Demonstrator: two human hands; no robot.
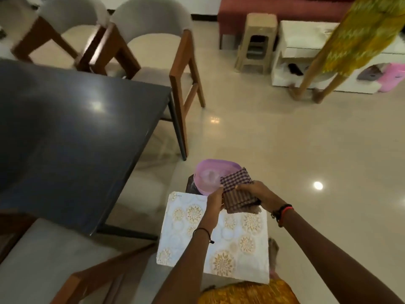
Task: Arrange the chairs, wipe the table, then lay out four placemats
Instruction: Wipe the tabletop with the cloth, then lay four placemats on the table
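Note:
A folded purple checked cloth (237,189) is held between both hands, over a pink bowl (210,174) and a white placemat stack with gold flower prints (241,244). My left hand (215,199) grips the cloth's left edge. My right hand (255,191) grips it from the right and top. The dark glossy table (72,132) lies to the left. Two grey-cushioned wooden chairs (153,40) (65,25) stand at its far side; a third chair (43,260) is at the near left.
The bowl and placemats rest on a small stand right of the table corner. A plastic stool (256,42), a red sofa (274,9), a white cabinet (311,53) and a person in yellow clothing (355,34) stand at the back right. Shiny tiled floor (285,139) stretches between.

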